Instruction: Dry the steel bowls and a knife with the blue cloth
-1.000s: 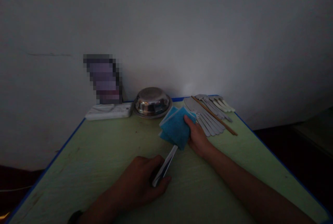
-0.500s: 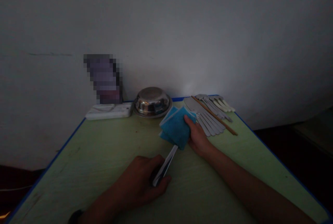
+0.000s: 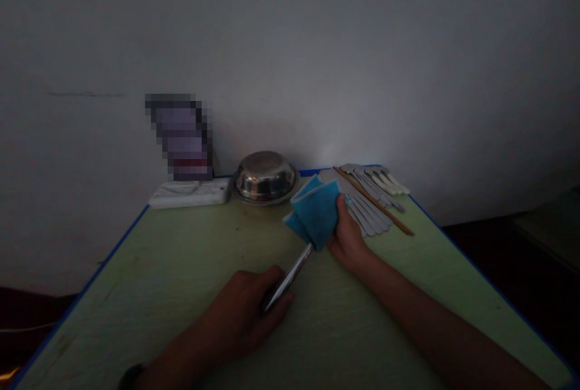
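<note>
My left hand is closed around the near end of a long, shiny metal utensil with a dark part near the fingers. The utensil slants up and away to the right. Its far end is hidden in a folded blue cloth with pale edges, so I cannot tell its kind. My right hand grips the cloth from the right, thumb on top, pressing it about the utensil. Both hands are held above the middle of the green table.
An upside-down steel bowl is at the back by the wall, beside a white power strip and a blurred upright panel. At the back right lie several flat-handled metal utensils, brown chopsticks and several spoons.
My right hand and the cloth have shifted slightly up and right along the utensil. The utensil has turned a little, showing a narrower side. My left hand has barely moved.
</note>
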### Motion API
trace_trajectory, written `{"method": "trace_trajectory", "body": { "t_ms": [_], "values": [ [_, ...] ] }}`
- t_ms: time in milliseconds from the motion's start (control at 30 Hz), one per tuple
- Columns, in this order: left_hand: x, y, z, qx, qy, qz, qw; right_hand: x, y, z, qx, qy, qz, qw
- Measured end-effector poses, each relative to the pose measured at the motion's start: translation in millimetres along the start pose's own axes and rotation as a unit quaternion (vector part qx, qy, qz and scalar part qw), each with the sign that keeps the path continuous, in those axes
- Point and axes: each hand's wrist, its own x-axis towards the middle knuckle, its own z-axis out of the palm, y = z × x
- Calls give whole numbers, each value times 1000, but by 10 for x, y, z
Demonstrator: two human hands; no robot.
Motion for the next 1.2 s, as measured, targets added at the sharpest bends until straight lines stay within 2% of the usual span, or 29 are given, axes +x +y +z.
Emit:
{"method": "trace_trajectory", "body": {
  "t_ms": [200,400,533,700,867,1033,1200],
  "values": [
    [11,12,-19,9,-11,-38,999,47,69,-87,-88,-78,-10,993],
    [23,-27,25,-15,2,-25,1000,81,155,-221,-185,-116,-41,975],
    [14,-26,4,-26,11,-18,999,83,158,-199,-162,-101,-30,981],
    [-60,-31,-48,6,35,23,999,79,45,-97,-41,-43,-22,998],
    [-109,-29,-62,19,36,53,998,109,-66,-73,36,11,-30,999],
    [-93,-27,-52,1,25,26,999,82,-68,-59,14,26,-34,999],
    [-57,-42,-23,1,5,-2,1000,-22,27,-49,-65,-24,-24,997]
  ]
}}
